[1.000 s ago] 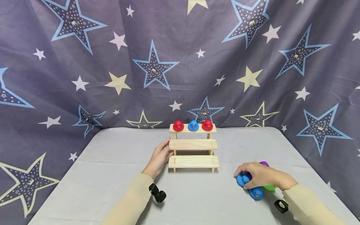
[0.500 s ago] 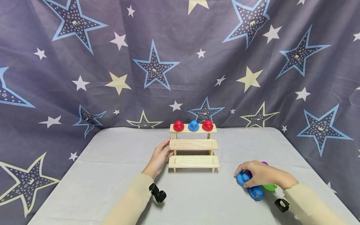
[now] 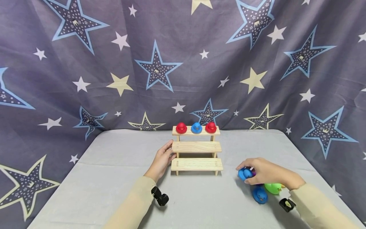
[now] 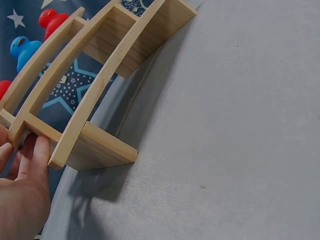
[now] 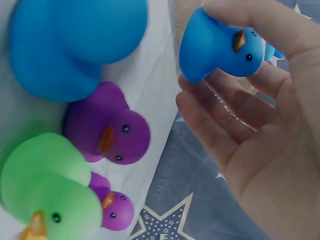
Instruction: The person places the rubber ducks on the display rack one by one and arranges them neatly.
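Note:
My right hand (image 3: 267, 171) pinches a blue rubber duck (image 3: 245, 174) between thumb and fingers, close above the table at the right. In the right wrist view the duck (image 5: 220, 47) faces the palm, its orange beak showing. My left hand (image 3: 160, 163) holds the left end of a three-step wooden stand (image 3: 196, 146), fingers around the end of its middle step in the left wrist view. On the top step sit a red duck (image 3: 181, 128), a blue duck (image 3: 196, 128) and another red duck (image 3: 211, 127). The two lower steps bear nothing.
Below the right hand stand another blue duck (image 3: 260, 195) and a green duck (image 3: 273, 188). A larger-looking purple duck (image 5: 107, 122) and a second purple duck (image 5: 117, 210) show in the right wrist view. A starry curtain (image 3: 183, 79) hangs behind the grey table (image 3: 120, 149).
My right hand has lifted the blue duck up off the table, away from the group, which now shows more. My left hand and the stand have stayed in place.

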A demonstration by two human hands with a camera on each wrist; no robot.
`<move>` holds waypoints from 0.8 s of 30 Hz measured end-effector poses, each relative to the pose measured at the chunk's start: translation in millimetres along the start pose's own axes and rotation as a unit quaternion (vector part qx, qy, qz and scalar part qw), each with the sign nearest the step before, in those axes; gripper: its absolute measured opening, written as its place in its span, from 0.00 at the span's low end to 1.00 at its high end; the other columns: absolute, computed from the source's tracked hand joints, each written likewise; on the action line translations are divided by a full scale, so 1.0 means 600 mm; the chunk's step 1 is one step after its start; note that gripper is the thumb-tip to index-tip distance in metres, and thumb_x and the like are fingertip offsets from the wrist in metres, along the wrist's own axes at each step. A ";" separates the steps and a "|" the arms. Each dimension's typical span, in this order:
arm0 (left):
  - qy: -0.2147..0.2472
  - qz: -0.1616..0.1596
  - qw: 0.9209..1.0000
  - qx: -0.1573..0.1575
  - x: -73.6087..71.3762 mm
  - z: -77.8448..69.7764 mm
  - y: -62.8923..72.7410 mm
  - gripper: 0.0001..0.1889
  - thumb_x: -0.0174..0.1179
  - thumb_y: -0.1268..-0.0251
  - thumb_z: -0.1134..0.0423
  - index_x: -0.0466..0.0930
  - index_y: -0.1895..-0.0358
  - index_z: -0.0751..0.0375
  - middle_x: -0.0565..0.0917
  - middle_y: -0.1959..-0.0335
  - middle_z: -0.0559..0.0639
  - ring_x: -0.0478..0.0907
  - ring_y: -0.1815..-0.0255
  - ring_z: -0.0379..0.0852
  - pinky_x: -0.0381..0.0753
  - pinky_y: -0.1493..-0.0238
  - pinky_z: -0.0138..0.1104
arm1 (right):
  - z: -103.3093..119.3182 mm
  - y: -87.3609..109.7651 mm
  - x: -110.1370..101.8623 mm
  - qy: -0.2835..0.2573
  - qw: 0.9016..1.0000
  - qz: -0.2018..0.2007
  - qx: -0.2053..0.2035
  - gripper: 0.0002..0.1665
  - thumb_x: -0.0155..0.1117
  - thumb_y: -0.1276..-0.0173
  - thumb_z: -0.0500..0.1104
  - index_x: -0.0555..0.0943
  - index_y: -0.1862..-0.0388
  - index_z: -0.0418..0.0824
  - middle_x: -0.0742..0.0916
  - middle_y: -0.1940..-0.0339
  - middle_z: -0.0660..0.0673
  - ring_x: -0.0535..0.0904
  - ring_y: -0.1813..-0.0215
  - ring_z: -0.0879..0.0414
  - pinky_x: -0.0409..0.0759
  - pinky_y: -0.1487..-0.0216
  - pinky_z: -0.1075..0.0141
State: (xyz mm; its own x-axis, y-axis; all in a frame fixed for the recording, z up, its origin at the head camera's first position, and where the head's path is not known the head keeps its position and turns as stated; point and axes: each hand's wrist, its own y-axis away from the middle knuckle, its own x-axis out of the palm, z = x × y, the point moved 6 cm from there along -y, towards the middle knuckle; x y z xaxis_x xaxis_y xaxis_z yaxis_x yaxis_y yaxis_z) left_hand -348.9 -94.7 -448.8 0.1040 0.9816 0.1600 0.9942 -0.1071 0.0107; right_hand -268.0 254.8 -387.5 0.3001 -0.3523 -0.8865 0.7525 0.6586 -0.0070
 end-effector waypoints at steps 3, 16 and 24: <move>0.001 -0.001 1.000 0.000 0.000 0.000 0.000 0.29 0.41 0.24 0.71 0.54 0.21 0.64 0.58 0.23 0.62 0.62 0.26 0.58 0.70 0.29 0.43 | 0.008 -0.005 -0.005 0.004 1.000 -0.007 -0.012 0.25 0.76 0.40 0.47 0.85 0.45 0.40 0.85 0.49 0.48 0.79 0.53 0.60 0.85 0.55 0.64; 0.002 -0.001 1.000 0.002 0.000 -0.001 0.001 0.30 0.43 0.25 0.71 0.54 0.21 0.64 0.59 0.23 0.61 0.63 0.26 0.57 0.70 0.29 0.43 | 0.037 -0.043 -0.014 0.002 0.998 -0.040 -0.044 0.24 0.75 0.42 0.44 0.85 0.45 0.42 0.86 0.50 0.48 0.80 0.54 0.60 0.87 0.56 0.68; 0.003 0.000 1.000 0.000 0.000 -0.001 0.002 0.30 0.43 0.25 0.71 0.54 0.21 0.64 0.59 0.23 0.61 0.62 0.26 0.57 0.69 0.28 0.43 | 0.064 -0.075 -0.008 0.005 0.995 -0.062 -0.083 0.24 0.74 0.43 0.41 0.84 0.46 0.38 0.86 0.52 0.48 0.81 0.56 0.60 0.86 0.58 0.71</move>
State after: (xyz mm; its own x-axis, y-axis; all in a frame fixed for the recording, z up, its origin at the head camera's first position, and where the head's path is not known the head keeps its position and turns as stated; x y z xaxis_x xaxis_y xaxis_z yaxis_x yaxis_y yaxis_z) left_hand -347.9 -94.6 -448.1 0.1044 0.9805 0.1667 0.9941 -0.1078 0.0114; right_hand -281.1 201.4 -365.3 0.2046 -0.4307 -0.8790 0.6751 0.7123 -0.1919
